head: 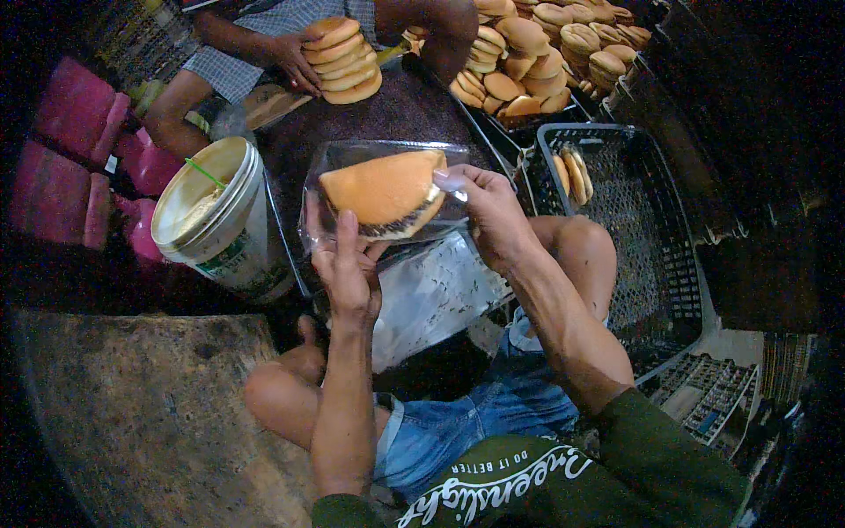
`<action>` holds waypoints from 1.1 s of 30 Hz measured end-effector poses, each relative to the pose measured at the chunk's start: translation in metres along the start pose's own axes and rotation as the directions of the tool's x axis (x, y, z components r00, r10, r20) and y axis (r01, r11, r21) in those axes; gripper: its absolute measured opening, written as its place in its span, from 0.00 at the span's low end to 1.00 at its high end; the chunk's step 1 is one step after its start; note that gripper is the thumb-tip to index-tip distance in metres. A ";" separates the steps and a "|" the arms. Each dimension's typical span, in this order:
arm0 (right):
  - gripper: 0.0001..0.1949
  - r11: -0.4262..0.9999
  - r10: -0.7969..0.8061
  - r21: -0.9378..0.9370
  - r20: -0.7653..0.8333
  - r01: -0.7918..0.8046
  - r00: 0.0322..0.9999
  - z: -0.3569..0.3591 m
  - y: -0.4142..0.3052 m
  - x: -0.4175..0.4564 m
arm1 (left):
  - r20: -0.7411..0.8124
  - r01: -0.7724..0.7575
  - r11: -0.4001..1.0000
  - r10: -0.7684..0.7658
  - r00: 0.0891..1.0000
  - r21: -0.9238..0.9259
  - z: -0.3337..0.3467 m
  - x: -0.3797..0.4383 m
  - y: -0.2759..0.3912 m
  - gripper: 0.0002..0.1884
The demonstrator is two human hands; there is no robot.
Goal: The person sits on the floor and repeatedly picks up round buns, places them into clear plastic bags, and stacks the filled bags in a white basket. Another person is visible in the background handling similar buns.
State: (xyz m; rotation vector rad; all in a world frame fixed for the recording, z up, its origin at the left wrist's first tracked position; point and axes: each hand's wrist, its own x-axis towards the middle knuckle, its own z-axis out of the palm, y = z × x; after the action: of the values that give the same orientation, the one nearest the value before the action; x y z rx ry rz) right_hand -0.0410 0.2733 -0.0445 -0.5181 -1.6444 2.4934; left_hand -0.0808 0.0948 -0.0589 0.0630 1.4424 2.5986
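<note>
Before me a folded bread bun (383, 188) lies inside a clear plastic bag (320, 158), with dark sprinkles and a pale filling along its cut edge. My left hand (348, 270) supports the bag from its lower left, thumb on the front and fingers beneath. At the right end, my right hand (492, 211) pinches the bag near the bun's corner between thumb and fingers. Under the bag, clear plastic sheeting (436, 297) is dotted with dark sprinkles at the near edge of the dark tabletop (409, 112).
A white bucket (241, 231) of pale cream with a green-handled utensil stands left. Across the table, a co-worker's hand (297, 63) steadies stacked buns (343, 63). Many buns (528, 59) are heaped at upper right. A black plastic crate (680, 264) on the right holds filled buns (577, 175).
</note>
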 end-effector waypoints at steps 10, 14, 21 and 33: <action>0.28 -0.163 -0.641 -0.780 0.549 0.604 0.536 0.026 -0.038 -0.033 | -0.066 0.256 0.956 -0.249 0.966 0.141 0.002 0.020 -0.023 0.34; 0.33 0.192 -0.412 -0.883 0.323 0.428 0.852 -0.056 -0.047 0.019 | 0.218 0.099 0.891 -0.214 0.952 0.443 0.029 0.006 -0.019 0.26; 0.36 0.266 -0.526 -0.936 -0.342 -0.232 0.779 -0.316 -0.036 0.018 | -0.082 -0.066 -0.173 -0.727 0.682 0.983 -0.069 -0.029 -0.051 0.31; 0.30 0.606 -0.112 -0.756 0.228 0.248 0.967 -0.160 -0.071 0.047 | 0.067 0.359 0.339 -0.801 0.594 0.869 -0.026 -0.035 -0.002 0.17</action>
State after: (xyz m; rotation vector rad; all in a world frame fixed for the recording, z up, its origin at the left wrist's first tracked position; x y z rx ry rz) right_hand -0.0372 0.4543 -0.0467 -0.1758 -2.6757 1.5769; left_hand -0.0488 0.0679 -0.0725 0.2248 1.7966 1.0377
